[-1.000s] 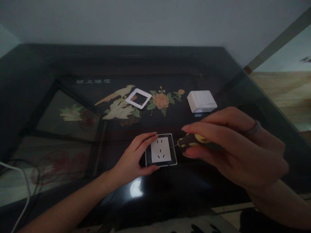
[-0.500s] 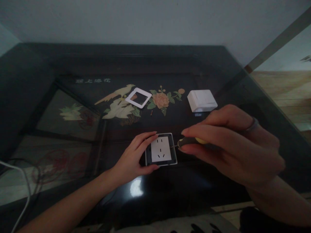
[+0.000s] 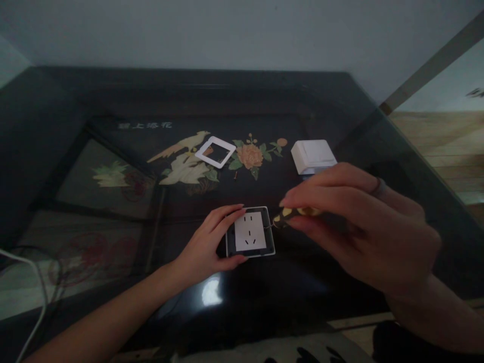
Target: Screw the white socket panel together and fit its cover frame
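Note:
A wall socket (image 3: 250,233) with a white five-hole face and a dark surround lies on the dark glossy table. My left hand (image 3: 212,237) grips it from the left, fingers over the top edge and thumb along the bottom edge. In my right hand (image 3: 351,222) is a screwdriver (image 3: 285,216) with a dark and yellow handle, pinched between thumb and fingers. Its thin shaft points left, and the tip meets the right side of the socket's dark surround. Whether a screw sits under the tip is too small to tell.
Beyond the socket lie a white square frame (image 3: 216,152) and a small screw (image 3: 235,175). A white box-shaped piece (image 3: 313,155) stands farther right, behind my right hand. A white cable (image 3: 40,282) runs along the left edge. The table (image 3: 189,96) meets a wall at the back.
The screwdriver handle has turned in my right fingers, showing more yellow, and my fingers have shifted slightly. My left hand and the socket have stayed nearly still.

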`<state>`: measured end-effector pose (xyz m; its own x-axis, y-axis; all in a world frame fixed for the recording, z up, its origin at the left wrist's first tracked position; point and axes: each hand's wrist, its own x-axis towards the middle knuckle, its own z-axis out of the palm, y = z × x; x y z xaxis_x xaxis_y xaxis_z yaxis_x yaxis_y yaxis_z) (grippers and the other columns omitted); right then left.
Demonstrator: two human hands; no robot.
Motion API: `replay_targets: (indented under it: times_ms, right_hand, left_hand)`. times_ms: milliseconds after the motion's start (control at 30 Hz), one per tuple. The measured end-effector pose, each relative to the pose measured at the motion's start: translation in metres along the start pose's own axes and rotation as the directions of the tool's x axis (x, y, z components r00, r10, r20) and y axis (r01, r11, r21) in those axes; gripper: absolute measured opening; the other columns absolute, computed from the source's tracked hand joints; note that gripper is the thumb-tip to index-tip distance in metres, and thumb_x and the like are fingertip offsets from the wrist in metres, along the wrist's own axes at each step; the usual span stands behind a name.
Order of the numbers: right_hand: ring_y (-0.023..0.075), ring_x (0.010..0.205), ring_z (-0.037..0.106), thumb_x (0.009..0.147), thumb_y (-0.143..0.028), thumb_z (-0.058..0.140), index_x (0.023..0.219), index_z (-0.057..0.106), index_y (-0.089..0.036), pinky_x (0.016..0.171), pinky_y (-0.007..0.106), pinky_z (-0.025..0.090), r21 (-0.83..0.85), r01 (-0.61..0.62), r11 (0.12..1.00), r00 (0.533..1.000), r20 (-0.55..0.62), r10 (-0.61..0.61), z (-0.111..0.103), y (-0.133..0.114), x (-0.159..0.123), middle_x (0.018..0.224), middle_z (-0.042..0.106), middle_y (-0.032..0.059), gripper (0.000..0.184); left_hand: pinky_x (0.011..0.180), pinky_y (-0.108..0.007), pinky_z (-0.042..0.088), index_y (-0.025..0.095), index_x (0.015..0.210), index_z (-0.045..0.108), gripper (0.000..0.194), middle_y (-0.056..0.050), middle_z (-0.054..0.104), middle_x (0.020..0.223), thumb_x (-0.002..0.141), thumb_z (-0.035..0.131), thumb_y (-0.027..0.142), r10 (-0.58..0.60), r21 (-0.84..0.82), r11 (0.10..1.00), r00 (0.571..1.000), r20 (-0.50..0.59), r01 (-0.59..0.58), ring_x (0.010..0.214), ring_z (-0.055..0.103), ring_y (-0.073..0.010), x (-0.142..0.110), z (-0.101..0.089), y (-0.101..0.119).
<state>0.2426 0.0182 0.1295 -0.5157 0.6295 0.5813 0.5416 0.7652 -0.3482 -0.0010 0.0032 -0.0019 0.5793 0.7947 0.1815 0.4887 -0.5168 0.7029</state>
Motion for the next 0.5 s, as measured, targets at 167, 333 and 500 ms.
replay_targets:
  times_ms: [167, 333, 500]
  right_hand:
    - [0.0138, 0.075, 0.065, 0.093, -0.029, 0.063, 0.103, 0.066, -0.018, 0.066, 0.024, 0.056, -0.066, 0.025, 0.998, 1.000, -0.004, -0.025, 0.003, 0.000, 0.000, 0.088, 0.067, 0.0022, 0.015]
    - [0.0193, 0.119, 0.061, 0.101, -0.020, 0.042, 0.132, 0.056, -0.023, 0.100, 0.033, 0.053, 0.014, -0.094, 0.995, 0.982, 0.169, 0.090, -0.011, -0.008, 0.001, 0.131, 0.064, 0.0047, 0.034]
    - [0.0152, 0.098, 0.068, 0.098, -0.018, 0.050, 0.121, 0.062, -0.025, 0.082, 0.026, 0.058, 0.136, -0.074, 0.988, 0.988, 0.148, 0.053, -0.006, -0.005, 0.002, 0.107, 0.071, 0.0019, 0.027]
  left_hand:
    - [0.111, -0.052, 0.040, 0.026, 0.147, 0.031, 0.080, -0.013, 0.042, 0.146, 0.081, 0.072, 0.043, 0.004, 0.008, 1.000, 1.000, -0.011, -0.004, 0.134, 0.042, -0.0334, 0.000, 0.001, -0.001]
    - [0.112, -0.055, 0.038, 0.028, 0.148, 0.031, 0.078, -0.013, 0.041, 0.148, 0.082, 0.071, 0.042, -0.001, 0.005, 1.000, 1.000, -0.004, 0.001, 0.135, 0.041, -0.0347, 0.001, 0.001, -0.001]
    - [0.110, -0.054, 0.041, 0.028, 0.148, 0.030, 0.081, -0.013, 0.042, 0.148, 0.081, 0.072, 0.042, 0.012, 0.016, 1.000, 1.000, -0.023, -0.012, 0.133, 0.043, -0.0353, 0.000, 0.001, -0.002]
